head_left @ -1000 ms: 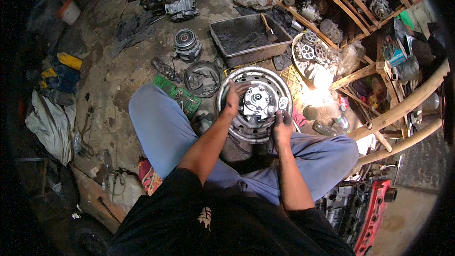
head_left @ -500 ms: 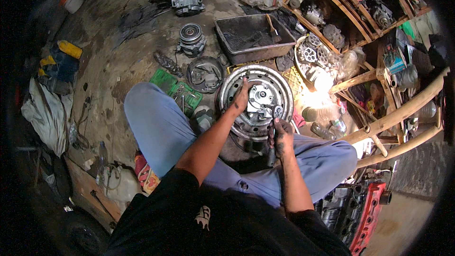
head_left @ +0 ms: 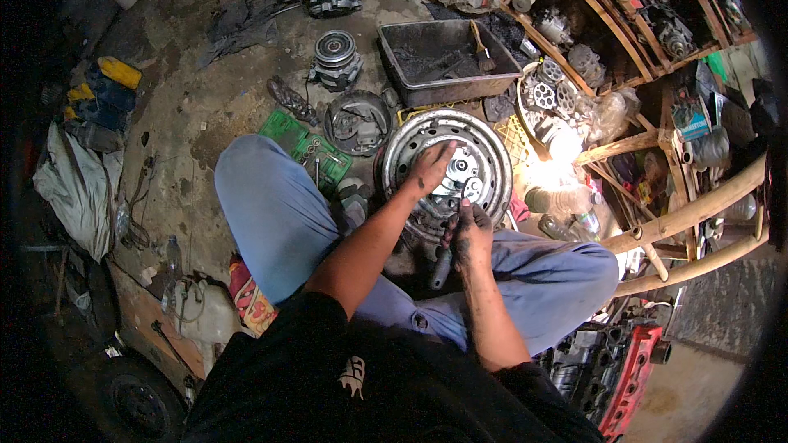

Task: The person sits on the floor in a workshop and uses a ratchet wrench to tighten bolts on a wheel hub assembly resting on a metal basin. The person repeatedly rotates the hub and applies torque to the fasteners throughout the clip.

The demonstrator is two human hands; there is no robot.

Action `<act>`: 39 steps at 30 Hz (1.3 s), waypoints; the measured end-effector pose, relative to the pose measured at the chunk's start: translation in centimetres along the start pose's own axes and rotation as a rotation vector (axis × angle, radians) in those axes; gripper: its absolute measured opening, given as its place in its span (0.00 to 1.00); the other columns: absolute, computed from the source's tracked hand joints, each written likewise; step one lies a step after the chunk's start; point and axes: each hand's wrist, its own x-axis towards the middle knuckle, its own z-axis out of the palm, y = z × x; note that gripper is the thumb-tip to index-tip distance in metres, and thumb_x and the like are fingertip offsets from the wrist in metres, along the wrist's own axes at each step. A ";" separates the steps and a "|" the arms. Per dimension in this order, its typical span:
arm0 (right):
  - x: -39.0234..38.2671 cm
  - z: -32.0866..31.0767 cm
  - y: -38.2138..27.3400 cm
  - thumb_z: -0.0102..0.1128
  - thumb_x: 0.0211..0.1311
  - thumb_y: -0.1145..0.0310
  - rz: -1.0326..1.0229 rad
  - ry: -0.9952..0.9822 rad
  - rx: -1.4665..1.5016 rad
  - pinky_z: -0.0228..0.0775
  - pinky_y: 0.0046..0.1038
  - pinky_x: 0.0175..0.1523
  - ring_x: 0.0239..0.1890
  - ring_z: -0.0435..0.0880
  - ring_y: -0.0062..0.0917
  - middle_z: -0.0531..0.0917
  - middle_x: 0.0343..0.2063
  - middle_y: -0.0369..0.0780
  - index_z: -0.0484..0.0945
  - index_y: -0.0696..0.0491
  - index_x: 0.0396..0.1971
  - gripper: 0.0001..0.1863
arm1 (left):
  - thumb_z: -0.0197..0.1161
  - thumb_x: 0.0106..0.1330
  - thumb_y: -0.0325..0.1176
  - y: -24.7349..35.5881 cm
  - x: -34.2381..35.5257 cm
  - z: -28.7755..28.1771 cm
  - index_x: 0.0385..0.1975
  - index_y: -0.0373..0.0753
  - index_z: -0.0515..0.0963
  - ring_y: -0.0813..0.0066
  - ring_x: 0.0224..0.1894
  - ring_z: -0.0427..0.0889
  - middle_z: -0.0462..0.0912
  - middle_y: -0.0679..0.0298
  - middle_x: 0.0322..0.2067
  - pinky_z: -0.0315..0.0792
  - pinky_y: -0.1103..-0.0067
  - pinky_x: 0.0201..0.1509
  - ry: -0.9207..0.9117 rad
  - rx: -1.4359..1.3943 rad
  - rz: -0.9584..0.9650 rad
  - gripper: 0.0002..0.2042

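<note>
right hand: clenched on a dark tool, handle pointing to 6 o'clock, knuckles at the rim's 6 o'clock edge
left hand: fingers spread flat on the hub part, pressing; not closed round anything
rim: steel wheel lying flat on the floor between the knees, used as a work stand
hub part: pale metal assembly with dark centre, seated in the rim's middle, partly hidden by the left hand
technique: judgement – keep left palm weight square on the part so it can't spin in the rim; bring the tool in low from 6 o'clock, short strokes, wrist clear of the rim lip
risk: greasy fingers, likely slip
look: rim is grey, scuffed, ring of round holes, bright glare at 3 o'clock
around: green tray at 9 o'clock of rim, round pan at 10 o'clock, black bin at 12 o'clock
</note>
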 end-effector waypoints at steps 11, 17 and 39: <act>-2.4 4.9 -1.7 0.59 0.68 0.55 0.048 0.200 0.458 0.63 0.25 0.18 0.14 0.69 0.21 0.71 0.16 0.34 0.71 0.54 0.30 0.17 | 0.67 0.61 0.44 0.0 1.5 0.3 0.38 0.36 0.83 0.65 0.46 0.82 0.85 0.57 0.40 0.71 0.73 0.54 -0.113 -0.024 0.016 0.17; -1.6 7.5 -3.0 0.57 0.69 0.57 0.096 0.215 0.547 0.62 0.25 0.18 0.14 0.70 0.22 0.73 0.18 0.36 0.71 0.53 0.32 0.14 | 0.71 0.57 0.45 -0.2 2.1 0.1 0.37 0.33 0.81 0.67 0.46 0.81 0.84 0.57 0.39 0.70 0.73 0.54 -0.130 0.041 0.084 0.19; -1.5 -0.3 -5.2 0.54 0.71 0.56 0.354 -0.140 0.211 0.55 0.21 0.18 0.13 0.60 0.16 0.63 0.16 0.29 0.69 0.47 0.31 0.12 | 0.70 0.57 0.43 0.0 1.8 -0.4 0.43 0.37 0.80 0.66 0.54 0.76 0.81 0.58 0.46 0.65 0.73 0.62 -0.219 -0.007 0.064 0.20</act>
